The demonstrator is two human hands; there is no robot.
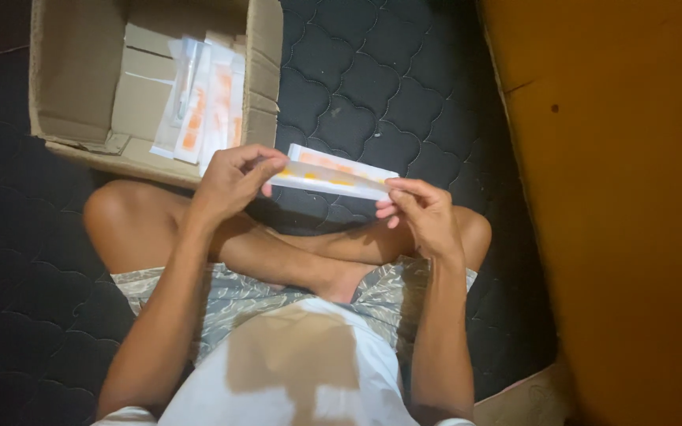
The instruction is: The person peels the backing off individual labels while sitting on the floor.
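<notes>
Looking down from the head cam: one long flat white packet w/ orange markings (331,172) is pinched at both ends, left hand (230,183) clamped on its left end, right hand (424,211) on its right end, so its long axis runs left-right between the two hands, tilted slightly down to the right, above the crossed legs. Open brown cardboard box (262,71) sits ahead-left on the dark quilted mattress (372,79), nearer the left hand, w/ approx. three or four similar packets (203,106) inside; exact count unclear.
</notes>
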